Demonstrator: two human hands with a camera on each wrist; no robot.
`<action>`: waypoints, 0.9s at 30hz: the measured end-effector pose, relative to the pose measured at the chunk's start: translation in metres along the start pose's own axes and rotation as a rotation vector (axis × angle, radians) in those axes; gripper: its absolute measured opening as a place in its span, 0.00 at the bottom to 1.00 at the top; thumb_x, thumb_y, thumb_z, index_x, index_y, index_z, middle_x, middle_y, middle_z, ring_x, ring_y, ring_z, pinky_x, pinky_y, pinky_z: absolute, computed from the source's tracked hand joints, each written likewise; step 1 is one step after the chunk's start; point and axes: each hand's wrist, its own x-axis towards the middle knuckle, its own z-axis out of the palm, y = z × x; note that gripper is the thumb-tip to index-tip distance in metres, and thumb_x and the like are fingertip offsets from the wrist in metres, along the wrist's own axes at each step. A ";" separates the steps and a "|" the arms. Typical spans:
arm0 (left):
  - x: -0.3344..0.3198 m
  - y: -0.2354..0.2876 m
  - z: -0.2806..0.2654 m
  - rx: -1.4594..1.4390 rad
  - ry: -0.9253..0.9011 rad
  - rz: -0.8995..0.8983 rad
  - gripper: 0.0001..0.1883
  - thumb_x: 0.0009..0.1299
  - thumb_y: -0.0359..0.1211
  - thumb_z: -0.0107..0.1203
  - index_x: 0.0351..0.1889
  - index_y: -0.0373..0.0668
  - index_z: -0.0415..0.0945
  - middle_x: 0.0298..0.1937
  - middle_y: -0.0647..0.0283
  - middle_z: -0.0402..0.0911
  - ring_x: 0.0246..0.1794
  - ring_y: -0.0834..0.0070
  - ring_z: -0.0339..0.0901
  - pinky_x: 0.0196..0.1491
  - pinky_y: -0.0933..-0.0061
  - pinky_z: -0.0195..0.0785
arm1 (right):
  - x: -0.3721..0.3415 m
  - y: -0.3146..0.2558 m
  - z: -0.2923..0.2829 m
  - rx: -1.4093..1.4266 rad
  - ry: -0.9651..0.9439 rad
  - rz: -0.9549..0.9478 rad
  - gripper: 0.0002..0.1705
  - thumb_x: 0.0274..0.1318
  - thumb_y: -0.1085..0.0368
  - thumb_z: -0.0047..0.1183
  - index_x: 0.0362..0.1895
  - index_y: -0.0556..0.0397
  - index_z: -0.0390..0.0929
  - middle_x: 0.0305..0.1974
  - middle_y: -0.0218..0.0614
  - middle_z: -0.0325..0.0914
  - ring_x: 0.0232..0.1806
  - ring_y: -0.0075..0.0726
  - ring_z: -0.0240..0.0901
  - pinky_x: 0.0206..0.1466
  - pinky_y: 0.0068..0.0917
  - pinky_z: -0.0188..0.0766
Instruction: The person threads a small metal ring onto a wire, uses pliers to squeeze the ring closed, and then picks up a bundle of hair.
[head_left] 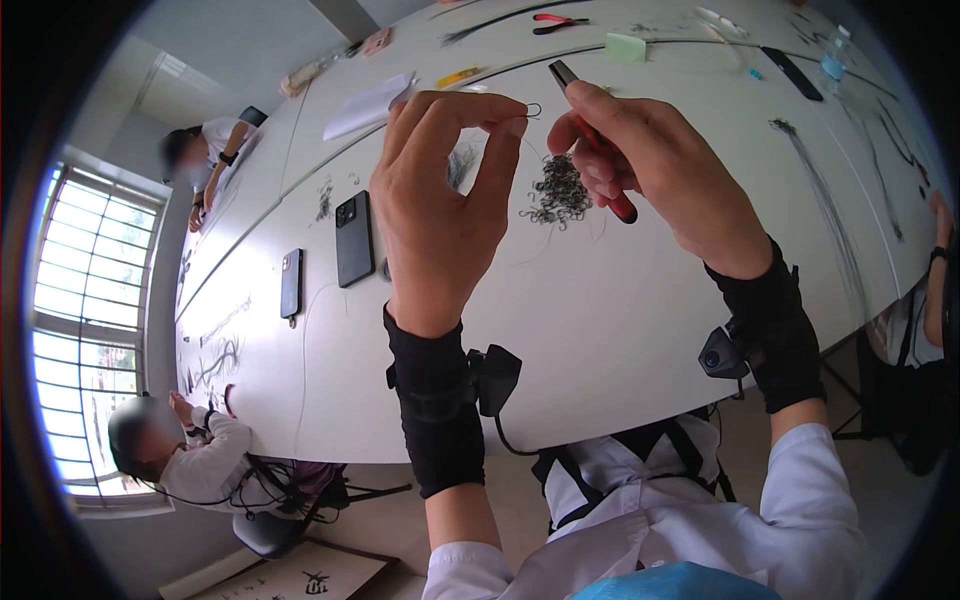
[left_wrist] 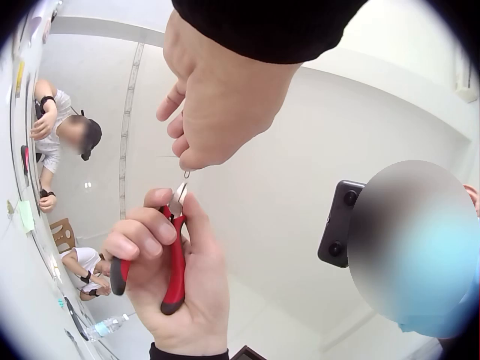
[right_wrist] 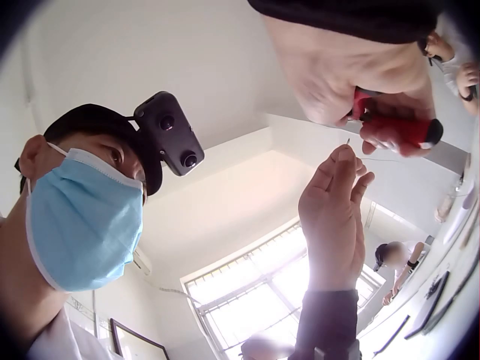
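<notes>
Between thumb and index finger, my left hand point(head_left: 440, 195) pinches a thin dark wire point(head_left: 535, 108) bent into a small hook at its end. My right hand point(head_left: 670, 165) grips pliers point(head_left: 622, 207) with red and black handles, their metal jaws pointing up and away in the head view. In the left wrist view the bent wire end point(left_wrist: 187, 173) shows just above the tips of the pliers point(left_wrist: 176, 270). Below the hands, a pile of small bent wire pieces point(head_left: 560, 190) lies on the white table point(head_left: 560, 330).
Two phones, a larger one point(head_left: 354, 240) and a smaller one point(head_left: 291, 285), lie left of the pile. Farther back are other red-handled pliers point(head_left: 560, 22), green paper point(head_left: 625, 47) and a water bottle point(head_left: 834, 60). Long wires point(head_left: 825, 210) stretch along the right. Other people sit around the table.
</notes>
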 end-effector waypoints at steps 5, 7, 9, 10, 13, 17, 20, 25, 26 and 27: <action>-0.002 0.003 0.002 -0.013 -0.094 0.025 0.08 0.62 0.22 0.65 0.37 0.42 0.82 0.37 0.66 0.83 0.39 0.69 0.78 0.41 0.71 0.71 | -0.002 -0.005 -0.003 0.141 -0.031 0.069 0.20 0.64 0.51 0.58 0.26 0.52 0.77 0.19 0.23 0.65 0.20 0.20 0.62 0.24 0.21 0.60; -0.002 0.004 0.003 -0.027 -0.102 0.022 0.08 0.61 0.22 0.65 0.38 0.42 0.82 0.37 0.66 0.83 0.39 0.69 0.79 0.42 0.71 0.71 | -0.002 -0.002 -0.003 0.179 -0.030 0.036 0.19 0.63 0.53 0.59 0.25 0.51 0.75 0.20 0.23 0.66 0.21 0.20 0.63 0.25 0.22 0.61; -0.001 0.006 0.003 -0.060 -0.079 0.022 0.09 0.61 0.23 0.66 0.38 0.42 0.82 0.37 0.65 0.83 0.40 0.69 0.79 0.42 0.71 0.71 | -0.002 -0.006 -0.004 0.200 -0.033 0.066 0.18 0.63 0.54 0.59 0.25 0.51 0.75 0.20 0.24 0.66 0.22 0.21 0.65 0.26 0.22 0.62; -0.001 0.006 0.002 -0.065 -0.078 0.022 0.10 0.60 0.23 0.66 0.38 0.42 0.82 0.37 0.65 0.83 0.40 0.69 0.79 0.43 0.71 0.72 | -0.003 -0.008 -0.004 0.210 -0.034 0.081 0.18 0.63 0.54 0.59 0.25 0.51 0.75 0.20 0.24 0.66 0.22 0.22 0.66 0.26 0.22 0.62; 0.000 0.004 0.001 -0.076 -0.075 0.024 0.10 0.59 0.23 0.67 0.39 0.42 0.82 0.38 0.65 0.83 0.39 0.69 0.79 0.43 0.71 0.72 | -0.002 -0.011 -0.008 0.202 -0.069 0.124 0.18 0.63 0.54 0.58 0.25 0.50 0.74 0.20 0.24 0.66 0.23 0.22 0.68 0.28 0.23 0.64; -0.001 0.004 0.002 -0.071 -0.083 0.042 0.09 0.59 0.22 0.67 0.36 0.41 0.82 0.36 0.65 0.84 0.37 0.69 0.79 0.41 0.71 0.71 | -0.003 -0.011 -0.008 0.222 -0.105 0.158 0.19 0.64 0.53 0.57 0.23 0.48 0.73 0.20 0.25 0.66 0.24 0.24 0.69 0.29 0.23 0.65; -0.001 0.002 0.002 -0.073 -0.083 0.060 0.08 0.59 0.22 0.67 0.35 0.41 0.81 0.35 0.66 0.84 0.36 0.69 0.79 0.39 0.71 0.70 | -0.005 -0.013 -0.007 0.265 -0.140 0.181 0.18 0.65 0.54 0.56 0.25 0.49 0.72 0.21 0.24 0.65 0.24 0.24 0.68 0.31 0.23 0.68; -0.001 0.004 0.001 -0.080 -0.087 0.076 0.09 0.58 0.21 0.67 0.34 0.41 0.81 0.35 0.65 0.83 0.35 0.69 0.78 0.38 0.71 0.70 | -0.007 -0.018 -0.006 0.359 -0.174 0.253 0.16 0.66 0.56 0.56 0.29 0.52 0.73 0.22 0.22 0.62 0.23 0.21 0.64 0.33 0.25 0.71; -0.001 0.005 0.000 -0.068 -0.091 0.084 0.09 0.58 0.21 0.67 0.34 0.41 0.81 0.35 0.66 0.83 0.35 0.69 0.78 0.38 0.71 0.70 | -0.007 -0.018 -0.007 0.359 -0.176 0.254 0.16 0.66 0.56 0.55 0.29 0.52 0.73 0.22 0.22 0.62 0.23 0.21 0.64 0.34 0.25 0.71; 0.000 0.007 0.000 -0.058 -0.096 0.092 0.09 0.58 0.21 0.67 0.34 0.42 0.81 0.34 0.66 0.83 0.35 0.69 0.78 0.38 0.71 0.70 | -0.008 -0.018 -0.007 0.360 -0.177 0.254 0.16 0.67 0.56 0.55 0.29 0.52 0.73 0.22 0.22 0.62 0.24 0.21 0.64 0.34 0.25 0.71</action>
